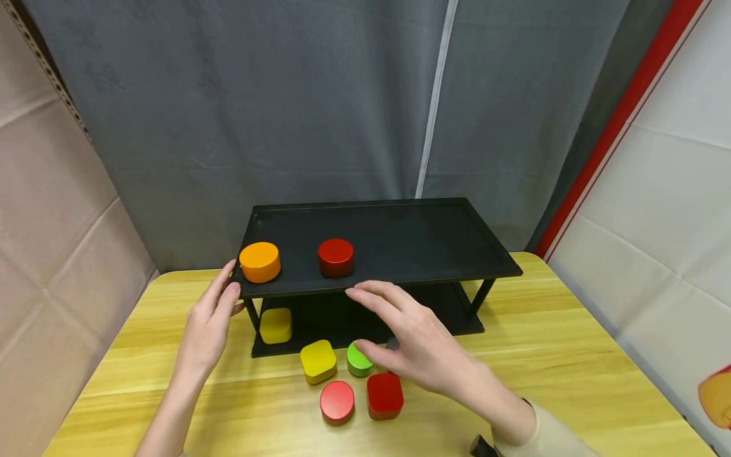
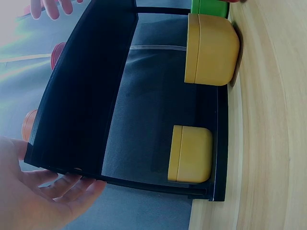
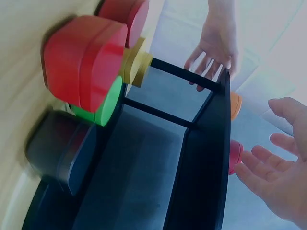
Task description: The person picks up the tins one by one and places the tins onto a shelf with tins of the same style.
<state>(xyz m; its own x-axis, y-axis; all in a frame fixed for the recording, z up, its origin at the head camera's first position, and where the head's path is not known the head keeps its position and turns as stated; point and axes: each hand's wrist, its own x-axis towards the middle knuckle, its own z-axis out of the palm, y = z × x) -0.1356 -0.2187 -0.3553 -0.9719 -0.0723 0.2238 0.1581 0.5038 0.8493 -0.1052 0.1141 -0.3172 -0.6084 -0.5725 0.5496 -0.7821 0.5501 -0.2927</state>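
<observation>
My left hand [image 1: 208, 330] grips the left front corner of a black two-tier shelf [image 1: 411, 241], thumb by the top and fingers along the side edge. Beside it on the top tier sits an orange round box [image 1: 259, 262], with a dark red round box [image 1: 335, 258] farther right. My right hand [image 1: 417, 336] is held in front of the shelf with its fingers extended and nothing in them. Seen from the right wrist, its fingertips [image 3: 244, 160] are close to the red round box. A yellow square box [image 1: 276, 325] stands on the lower tier at the left.
On the wooden table [image 1: 228, 406] before the shelf are another yellow square box [image 1: 318, 361], a green round box [image 1: 357, 360], a red round box [image 1: 337, 402] and a red square box [image 1: 384, 395]. A dark box [image 3: 62, 148] is mostly hidden by my right hand in the head view. A grey curtain [image 1: 285, 114] hangs behind.
</observation>
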